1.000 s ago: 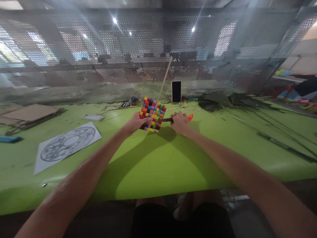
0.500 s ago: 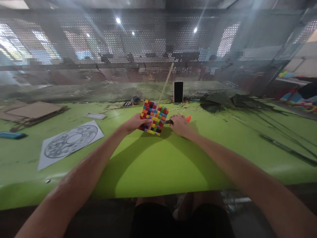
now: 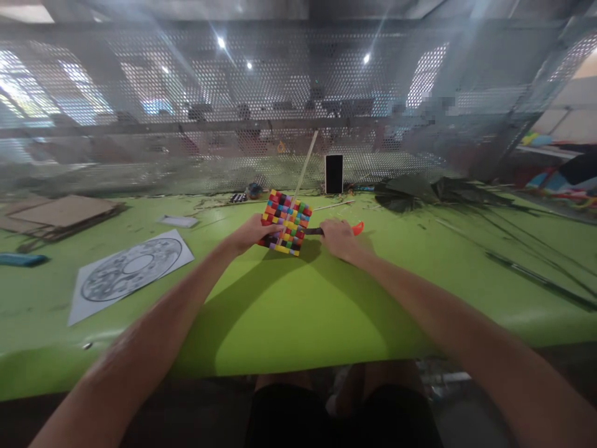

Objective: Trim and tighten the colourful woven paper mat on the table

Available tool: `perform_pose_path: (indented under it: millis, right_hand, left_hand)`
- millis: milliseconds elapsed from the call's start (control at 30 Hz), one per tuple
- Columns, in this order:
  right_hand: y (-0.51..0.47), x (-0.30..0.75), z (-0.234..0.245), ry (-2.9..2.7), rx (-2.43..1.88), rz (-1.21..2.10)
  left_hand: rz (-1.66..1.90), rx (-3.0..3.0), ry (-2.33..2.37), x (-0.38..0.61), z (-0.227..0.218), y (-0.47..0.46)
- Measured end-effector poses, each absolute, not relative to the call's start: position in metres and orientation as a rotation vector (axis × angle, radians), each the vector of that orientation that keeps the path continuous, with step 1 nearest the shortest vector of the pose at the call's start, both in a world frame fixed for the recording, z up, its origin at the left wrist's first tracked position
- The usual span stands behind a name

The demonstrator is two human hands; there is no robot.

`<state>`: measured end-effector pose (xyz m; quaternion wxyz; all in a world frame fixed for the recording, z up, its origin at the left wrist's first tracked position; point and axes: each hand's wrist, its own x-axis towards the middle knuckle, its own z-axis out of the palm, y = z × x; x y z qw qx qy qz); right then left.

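Chequered block [image 3: 285,222]: propped on edge near counter [image 3: 298,311] far edge, face tilted toward viewer.
Left hand [image 3: 254,231]: clasps block's left side, steadying it.
Right hand [image 3: 339,239]: fist around orange-handled tool [image 3: 357,228], dark blade meeting block's right side.

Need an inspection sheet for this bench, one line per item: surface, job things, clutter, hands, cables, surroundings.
Surface: green table, bare in front of the person, scraps along the far edge.
Job's things: checkered block, many colours, tilted up, a thin stick rising from it; tool with dark shaft and orange end pointing at the block's right side.
Clutter: printed sheet with round pattern, cardboard, blue item at left; phone upright, dark leaves at back right.
Hands: left hand grips the block's left edge; right hand closed round the tool.
Cables: nothing seen.
Surroundings: perforated mesh screen behind the table.
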<state>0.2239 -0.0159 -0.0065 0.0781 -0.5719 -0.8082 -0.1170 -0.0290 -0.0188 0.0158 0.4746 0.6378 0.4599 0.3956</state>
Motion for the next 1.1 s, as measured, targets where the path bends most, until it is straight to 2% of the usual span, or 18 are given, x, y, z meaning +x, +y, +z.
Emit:
perform_pose_path:
  millis: [667,1100]
  right_hand:
    - [-0.018,0.221,-0.003,-2.431,-1.744,-0.445]
    - [-0.012,0.224,-0.013,-2.293,-1.510,-0.365]
  left_hand:
    - [0.962,1.695,1.222,-0.023,0.023,-0.027]
    - [0.963,1.482,1.049,-0.027,0.022,-0.024]
